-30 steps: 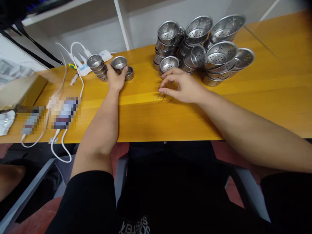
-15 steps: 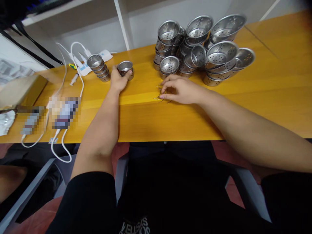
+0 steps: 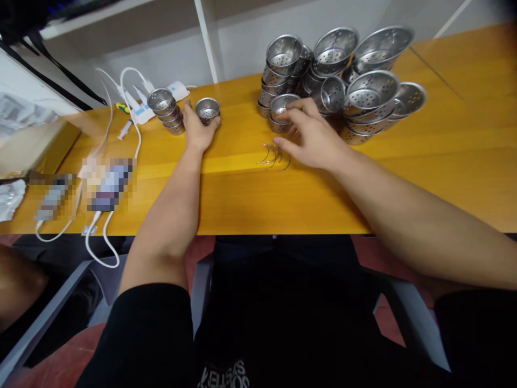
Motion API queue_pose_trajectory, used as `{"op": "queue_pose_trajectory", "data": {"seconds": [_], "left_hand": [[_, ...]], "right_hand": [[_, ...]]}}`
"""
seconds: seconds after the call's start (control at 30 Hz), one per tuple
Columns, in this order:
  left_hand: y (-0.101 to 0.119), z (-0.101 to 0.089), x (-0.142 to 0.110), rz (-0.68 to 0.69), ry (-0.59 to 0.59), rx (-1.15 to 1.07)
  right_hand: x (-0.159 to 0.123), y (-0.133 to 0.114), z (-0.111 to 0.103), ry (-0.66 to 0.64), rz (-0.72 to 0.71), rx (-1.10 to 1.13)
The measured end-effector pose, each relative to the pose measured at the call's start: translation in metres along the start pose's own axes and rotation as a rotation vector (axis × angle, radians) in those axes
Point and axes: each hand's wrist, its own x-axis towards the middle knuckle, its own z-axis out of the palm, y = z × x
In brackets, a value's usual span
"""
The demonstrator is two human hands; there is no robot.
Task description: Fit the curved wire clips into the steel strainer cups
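Note:
My left hand [image 3: 198,129] is curled around the near side of a small perforated metal cup [image 3: 208,109], its thumb pressed against the front right. Just left of that hand stands a stack of similar small cups [image 3: 161,103]. My right hand [image 3: 309,132] has its fingers apart, fingertips over the rim of a front cup [image 3: 279,126] that sits low in the large group. Its thumb hangs near several thin curved wires [image 3: 274,156] lying on the table. I cannot tell whether the right fingertips touch that cup.
Taller stacks of perforated cups [image 3: 371,94] fill the back right of the wooden table [image 3: 242,205]. White cables, a power strip [image 3: 143,113], two blurred phones [image 3: 112,186] and a cardboard box [image 3: 38,145] lie to the left. Another person's knee [image 3: 20,285] shows at lower left.
My right hand has moved up and away from the curved wires to the front cup, its fingers spreading. The wires stay on the table. My left hand stays at its cup.

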Motion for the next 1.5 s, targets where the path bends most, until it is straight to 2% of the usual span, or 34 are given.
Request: {"op": "queue_pose_trajectory", "data": {"seconds": [0.03, 0.1, 0.2, 0.27, 0.43, 0.67, 0.77, 0.87, 1.0, 1.1, 1.3, 1.5], "left_hand": [[0.011, -0.002, -0.002, -0.029, 0.022, 0.044], [0.04, -0.003, -0.01, -0.035, -0.009, 0.095], [0.089, 0.002, -0.029, 0.08, -0.066, 0.099], [0.114, 0.009, -0.042, 0.15, -0.139, 0.039], [0.145, 0.023, -0.063, 0.17, -0.297, -0.047], [0.165, 0.024, -0.074, 0.107, -0.476, -0.121], [0.172, 0.028, -0.08, 0.182, -0.536, -0.156], [0.18, 0.032, -0.087, 0.288, -0.528, -0.135], [0.189, 0.034, -0.091, 0.237, -0.455, -0.072], [0.19, 0.034, -0.091, 0.169, -0.467, -0.151], [0.174, 0.03, -0.081, 0.068, -0.522, -0.264], [0.157, 0.022, -0.072, 0.062, -0.587, -0.291]], "right_hand": [[0.001, 0.003, 0.001, 0.022, 0.002, -0.016], [0.003, 0.012, 0.004, 0.037, 0.006, -0.042], [0.006, 0.027, 0.009, 0.041, 0.015, -0.047], [0.008, 0.036, 0.012, 0.049, 0.015, -0.026], [0.013, 0.041, 0.013, 0.035, 0.023, -0.032], [0.013, 0.009, -0.002, 0.035, 0.02, 0.034], [0.008, -0.013, -0.004, 0.047, 0.013, 0.091], [0.001, -0.035, 0.001, 0.075, 0.003, 0.167], [-0.004, -0.052, 0.007, 0.13, 0.034, 0.253], [-0.003, -0.052, 0.005, 0.099, 0.024, 0.264], [-0.002, -0.038, -0.008, -0.084, 0.003, 0.174], [-0.001, -0.033, -0.013, -0.136, -0.048, 0.124]]}}
